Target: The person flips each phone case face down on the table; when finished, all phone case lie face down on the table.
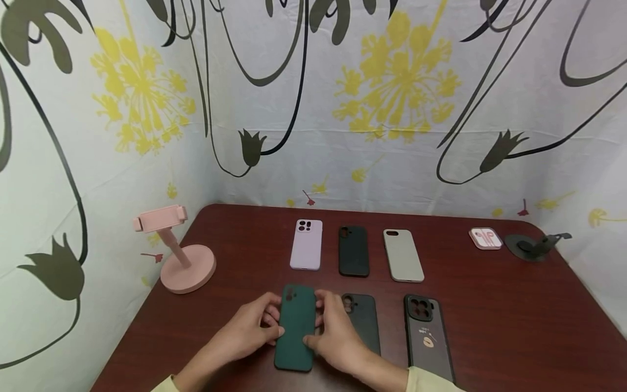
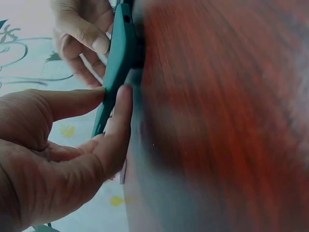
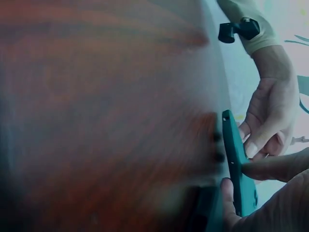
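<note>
A dark green phone case (image 1: 296,340), its camera cutout toward the far side, is held between both hands near the front of the table. On its left edge my left hand (image 1: 247,329) grips with thumb and fingers; the left wrist view shows the case (image 2: 117,58) pinched, thumb on one face and fingers on the other. My right hand (image 1: 339,337) holds the opposite edge, thumb on the back. Seen side-on in the right wrist view, the case (image 3: 235,154) appears raised off the table. A dark grey phone case (image 1: 364,321) lies partly hidden beside the right hand.
Farther back lie a lilac case (image 1: 306,247), a black case (image 1: 354,253) and a pale grey case (image 1: 404,257). A black-framed case (image 1: 431,337) lies right. A pink phone stand (image 1: 188,267), a small white box (image 1: 485,239) and a dark stand (image 1: 531,247) are on the brown table (image 1: 504,321).
</note>
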Demonstrator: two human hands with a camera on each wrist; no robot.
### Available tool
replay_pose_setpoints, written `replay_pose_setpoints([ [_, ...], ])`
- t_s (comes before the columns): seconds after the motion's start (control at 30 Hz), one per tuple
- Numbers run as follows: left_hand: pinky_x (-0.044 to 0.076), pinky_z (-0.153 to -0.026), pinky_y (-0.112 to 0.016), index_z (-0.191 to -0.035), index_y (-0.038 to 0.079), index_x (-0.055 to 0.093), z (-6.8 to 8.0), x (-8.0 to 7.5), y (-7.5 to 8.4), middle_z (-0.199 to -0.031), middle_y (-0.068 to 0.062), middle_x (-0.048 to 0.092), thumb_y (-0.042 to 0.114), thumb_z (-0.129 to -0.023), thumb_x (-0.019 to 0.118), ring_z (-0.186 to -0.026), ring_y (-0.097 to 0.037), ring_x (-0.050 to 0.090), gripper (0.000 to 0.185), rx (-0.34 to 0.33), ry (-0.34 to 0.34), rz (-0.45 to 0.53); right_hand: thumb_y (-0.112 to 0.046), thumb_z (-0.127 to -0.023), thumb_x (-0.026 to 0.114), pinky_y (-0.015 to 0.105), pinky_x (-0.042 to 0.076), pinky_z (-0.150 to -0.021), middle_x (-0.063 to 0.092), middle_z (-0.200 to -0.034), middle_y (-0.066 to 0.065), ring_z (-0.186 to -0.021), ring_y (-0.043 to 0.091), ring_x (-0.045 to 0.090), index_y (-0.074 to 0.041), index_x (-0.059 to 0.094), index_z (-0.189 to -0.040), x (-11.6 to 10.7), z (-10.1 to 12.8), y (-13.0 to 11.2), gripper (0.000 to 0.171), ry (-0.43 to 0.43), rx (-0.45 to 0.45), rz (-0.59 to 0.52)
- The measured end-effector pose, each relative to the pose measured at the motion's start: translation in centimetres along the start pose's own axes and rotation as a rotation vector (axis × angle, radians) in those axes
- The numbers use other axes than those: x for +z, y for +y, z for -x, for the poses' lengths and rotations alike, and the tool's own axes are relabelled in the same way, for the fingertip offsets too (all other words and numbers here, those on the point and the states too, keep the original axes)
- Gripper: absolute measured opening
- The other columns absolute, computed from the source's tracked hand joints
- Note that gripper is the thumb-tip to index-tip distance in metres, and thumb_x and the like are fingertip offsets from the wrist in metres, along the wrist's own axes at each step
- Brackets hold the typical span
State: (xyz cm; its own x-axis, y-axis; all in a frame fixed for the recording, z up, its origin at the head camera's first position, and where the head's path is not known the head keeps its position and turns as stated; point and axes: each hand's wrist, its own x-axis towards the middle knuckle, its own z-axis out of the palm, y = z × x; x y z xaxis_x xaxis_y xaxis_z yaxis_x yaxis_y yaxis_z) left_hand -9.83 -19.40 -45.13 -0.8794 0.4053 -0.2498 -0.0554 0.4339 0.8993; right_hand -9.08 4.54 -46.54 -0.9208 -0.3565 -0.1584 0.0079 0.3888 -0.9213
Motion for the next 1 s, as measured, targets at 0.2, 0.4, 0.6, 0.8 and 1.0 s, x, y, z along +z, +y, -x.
replay_pose_setpoints([
  [0.2, 0.057, -0.064, -0.031, -0.138, -0.001, 0.056, -0.4, 0.2, 0.1, -0.107, -0.011, 0.062, 0.008, -0.094, 0.077, -0.086, -0.018, 0.064, 0.050, -0.006, 0.047, -0.109, -0.001, -0.083, 0.086, 0.025, 0.046, -0.066, 0.044, -0.138, 0.020, -0.101, 0.020, 0.050, 0.002, 0.032, -0.158, 0.2, 0.1, -0.2, 0.093, 0.016, -0.073, 0.135],
  [0.4, 0.055, -0.064, -0.028, -0.138, -0.001, 0.057, -0.8, 0.3, 0.3, -0.107, -0.010, 0.063, 0.007, -0.092, 0.079, -0.087, -0.018, 0.064, 0.052, -0.009, 0.075, -0.154, -0.006, -0.083, 0.088, 0.025, 0.049, -0.067, 0.044, -0.141, 0.024, -0.106, 0.022, 0.056, 0.003, 0.033, -0.159, 0.2, 0.0, -0.3, 0.094, 0.028, -0.074, 0.216],
  [0.6, 0.053, -0.064, -0.025, -0.137, -0.001, 0.058, -0.9, 0.5, 0.3, -0.104, -0.008, 0.064, 0.007, -0.089, 0.082, -0.086, -0.016, 0.063, 0.054, -0.013, 0.093, -0.202, -0.011, -0.084, 0.089, 0.027, 0.051, -0.068, 0.044, -0.144, 0.027, -0.106, 0.021, 0.060, 0.004, 0.035, -0.159, 0.1, -0.1, -0.3, 0.093, 0.003, -0.020, 0.243],
  [0.8, 0.054, -0.061, -0.026, -0.139, -0.002, 0.058, -1.1, 0.5, 0.0, -0.101, -0.006, 0.063, 0.007, -0.089, 0.084, -0.082, -0.014, 0.063, 0.056, -0.016, 0.093, -0.226, -0.018, -0.086, 0.088, 0.028, 0.048, -0.064, 0.045, -0.139, 0.025, -0.097, 0.017, 0.057, 0.003, 0.033, -0.160, 0.1, -0.1, -0.1, 0.095, -0.010, -0.003, 0.248],
  [1.0, 0.052, -0.068, -0.026, -0.142, 0.007, 0.060, -0.9, -0.3, 1.1, -0.100, 0.001, 0.067, 0.029, -0.091, 0.085, -0.083, -0.008, 0.062, 0.061, 0.008, 0.215, -0.462, -0.039, -0.096, 0.078, 0.028, 0.050, -0.071, 0.049, -0.139, 0.017, -0.099, 0.016, 0.058, -0.008, 0.039, -0.161, -1.8, 0.9, -0.7, 0.082, -0.022, -0.080, 0.249],
])
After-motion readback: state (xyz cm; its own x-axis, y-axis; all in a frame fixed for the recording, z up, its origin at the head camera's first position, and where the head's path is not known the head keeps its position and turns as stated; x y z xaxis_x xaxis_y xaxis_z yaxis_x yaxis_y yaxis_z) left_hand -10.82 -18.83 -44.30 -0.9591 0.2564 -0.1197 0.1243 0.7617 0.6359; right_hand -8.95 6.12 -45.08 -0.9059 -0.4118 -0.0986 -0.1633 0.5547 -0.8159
